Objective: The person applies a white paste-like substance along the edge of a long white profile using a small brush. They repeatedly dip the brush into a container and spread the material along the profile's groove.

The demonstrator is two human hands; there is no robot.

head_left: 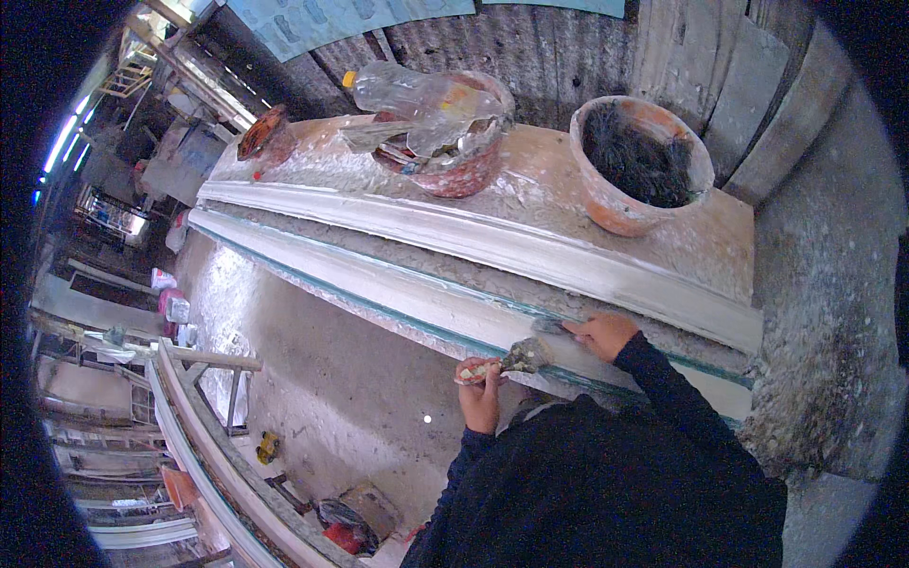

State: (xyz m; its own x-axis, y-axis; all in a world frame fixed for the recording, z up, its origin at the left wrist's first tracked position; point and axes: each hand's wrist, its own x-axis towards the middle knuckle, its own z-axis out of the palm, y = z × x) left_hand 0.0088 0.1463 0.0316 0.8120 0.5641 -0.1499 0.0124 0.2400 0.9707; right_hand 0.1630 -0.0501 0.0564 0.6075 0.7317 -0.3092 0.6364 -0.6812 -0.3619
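Note:
My left hand (481, 399) is closed on the reddish, plaster-crusted handle of a broad-headed tool (526, 355). Its head is caked in a pale grey coat, and I cannot make out whether it is a brush or a putty knife. My right hand (608, 336) grips a small scraper (548, 325) with a grey flat blade. That blade lies at the top of a long white plaster moulding (445, 306), which has blue-green edges. Both tools are close together over this near moulding, the left one by its front edge.
A second white moulding (454, 227) runs behind the first on the plaster-spattered bench (540, 166). Beyond stand a cluttered tub (454, 180) with a clear plastic bottle (421, 92) and a bucket (620, 216) of dark fibres. Long rails (204, 464) lie at lower left.

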